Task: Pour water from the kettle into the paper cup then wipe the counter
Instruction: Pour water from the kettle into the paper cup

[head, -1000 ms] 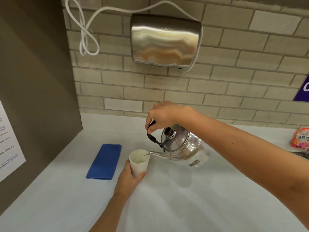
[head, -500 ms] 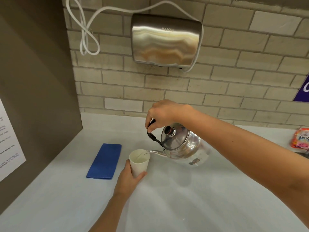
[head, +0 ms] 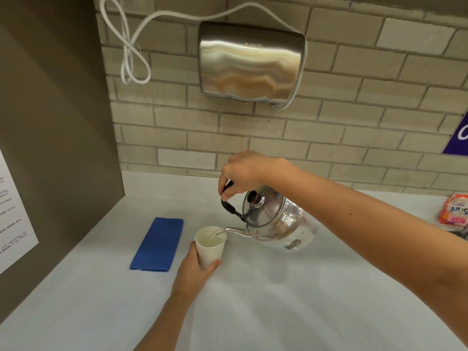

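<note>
A shiny steel kettle (head: pixel 276 224) hangs tilted to the left above the white counter (head: pixel 278 300). My right hand (head: pixel 243 171) grips its black handle from above. Its spout reaches over the rim of a white paper cup (head: pixel 210 245), and a thin stream of water runs into the cup. My left hand (head: pixel 193 272) is wrapped around the cup's lower part and holds it upright on the counter. A folded blue cloth (head: pixel 158 240) lies flat to the left of the cup.
A steel hand dryer (head: pixel 249 62) with a white cable hangs on the brick wall behind. A grey side panel (head: pixel 50 148) with a paper notice closes the left. An orange packet (head: pixel 454 210) lies at the far right.
The kettle has tipped slightly further toward the cup and sits a little higher. The cup, my left hand and the cloth have stayed in place.
</note>
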Motion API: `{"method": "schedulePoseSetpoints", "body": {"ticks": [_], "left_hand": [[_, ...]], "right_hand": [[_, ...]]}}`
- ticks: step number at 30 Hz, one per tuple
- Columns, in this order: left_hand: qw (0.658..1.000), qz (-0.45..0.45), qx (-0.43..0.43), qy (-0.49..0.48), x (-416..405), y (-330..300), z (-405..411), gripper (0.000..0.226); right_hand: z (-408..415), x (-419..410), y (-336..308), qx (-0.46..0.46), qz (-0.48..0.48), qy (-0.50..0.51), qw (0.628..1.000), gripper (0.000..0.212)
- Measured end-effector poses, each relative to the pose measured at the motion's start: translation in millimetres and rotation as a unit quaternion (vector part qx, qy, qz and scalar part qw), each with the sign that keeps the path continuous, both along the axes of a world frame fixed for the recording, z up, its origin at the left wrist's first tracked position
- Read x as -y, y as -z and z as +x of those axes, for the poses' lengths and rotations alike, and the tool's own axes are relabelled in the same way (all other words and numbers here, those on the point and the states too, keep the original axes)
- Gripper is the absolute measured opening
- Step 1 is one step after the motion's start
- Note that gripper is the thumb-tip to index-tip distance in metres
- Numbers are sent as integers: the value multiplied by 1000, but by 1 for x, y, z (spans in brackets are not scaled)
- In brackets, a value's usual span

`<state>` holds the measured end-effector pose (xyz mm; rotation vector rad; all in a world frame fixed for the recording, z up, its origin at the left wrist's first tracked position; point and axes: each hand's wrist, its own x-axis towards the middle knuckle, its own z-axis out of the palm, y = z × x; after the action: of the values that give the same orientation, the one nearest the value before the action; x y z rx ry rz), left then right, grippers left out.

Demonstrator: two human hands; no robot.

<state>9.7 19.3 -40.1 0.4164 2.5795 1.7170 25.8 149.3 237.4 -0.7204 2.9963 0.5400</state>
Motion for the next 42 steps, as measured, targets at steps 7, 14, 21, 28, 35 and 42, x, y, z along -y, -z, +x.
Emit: {"method": "schedulePoseSetpoints", "body": {"ticks": [7,14,21,28,35,42], "left_hand": [[1000,8,2,-3,0,1,-2,71],[1000,14,1,0,-1,1,-1,72],[1000,18,6,1,-1,1,-1,72],[1000,16,2,-1,-1,1,-1,70],[1000,11,1,-1,-1,1,-1,71],[1000,14,5,2,0,1,-1,67]], "right_hand": [[-1,2,-2,-9,4,-3,1000,27],[0,3,-2,-4,11,2,1000,27],[0,2,-1,0,10,-3,1000,26],[-2,0,3,-5,1,-2,1000,26],[-2,-2,8,1,-3,10,1000,27],[1,-21,9,0,-66,29,997,26]]}}
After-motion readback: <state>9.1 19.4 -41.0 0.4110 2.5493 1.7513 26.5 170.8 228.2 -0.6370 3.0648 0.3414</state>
